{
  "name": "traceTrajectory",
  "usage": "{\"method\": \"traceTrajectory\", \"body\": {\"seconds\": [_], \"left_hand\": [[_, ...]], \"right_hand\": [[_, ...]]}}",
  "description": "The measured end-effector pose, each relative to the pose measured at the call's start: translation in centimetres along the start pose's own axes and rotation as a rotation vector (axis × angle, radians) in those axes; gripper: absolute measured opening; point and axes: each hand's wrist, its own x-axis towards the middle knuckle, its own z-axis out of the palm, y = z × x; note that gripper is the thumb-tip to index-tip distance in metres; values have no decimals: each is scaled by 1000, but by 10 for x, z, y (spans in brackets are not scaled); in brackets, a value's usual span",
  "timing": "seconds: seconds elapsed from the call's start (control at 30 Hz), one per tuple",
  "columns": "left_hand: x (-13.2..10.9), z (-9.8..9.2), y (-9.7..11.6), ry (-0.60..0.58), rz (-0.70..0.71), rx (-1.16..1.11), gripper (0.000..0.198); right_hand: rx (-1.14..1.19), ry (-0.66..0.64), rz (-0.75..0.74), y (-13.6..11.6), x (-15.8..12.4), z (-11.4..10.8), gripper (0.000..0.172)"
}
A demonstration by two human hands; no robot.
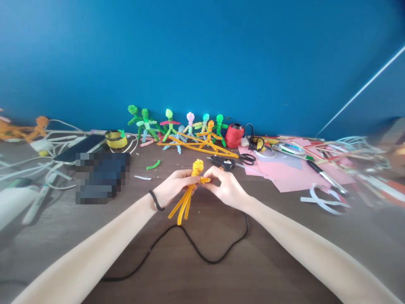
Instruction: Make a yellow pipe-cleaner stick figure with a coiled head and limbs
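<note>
An orange-yellow pipe cleaner figure point(198, 167) is held up over the middle of the table, its coiled head at the top. Several straight pipe cleaner ends hang below it to the left. My left hand point(178, 185) is closed around its body, thumb and fingers pinching just under the head. On the other side, my right hand point(225, 187) pinches a short coiled arm that sticks out from the figure. The right fingertips partly hide that arm's end. Just behind my right hand lies a black hot glue gun point(222, 161).
Several finished pipe cleaner figures point(170, 122) stand along the blue wall, with loose orange pipe cleaners point(202, 148) before them. Scissors point(247, 158), red string point(234, 135) and pink paper point(284, 173) lie to the right. A black cord point(215, 261) loops across the front. Left are a dark phone-like slab point(106, 175) and white cables.
</note>
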Motion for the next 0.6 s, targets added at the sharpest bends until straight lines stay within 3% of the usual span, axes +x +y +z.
{"method": "traceTrajectory", "body": {"seconds": [0.07,0.23,0.33,0.47,0.6], "left_hand": [[0,0,-1,-23,-23,-25,21],[0,1,-1,-55,-67,2,20],[1,2,0,-48,-48,107,23],[1,3,2,18,28,207,25],[1,3,2,87,112,259,21]], "right_hand": [[-105,17,-49,0,0,-1,2],[-280,0,-233,5,-1,-1,14],[-305,4,-248,7,0,1,15],[-119,32,-42,5,1,2,2],[222,-33,241,2,4,2,10]]}}
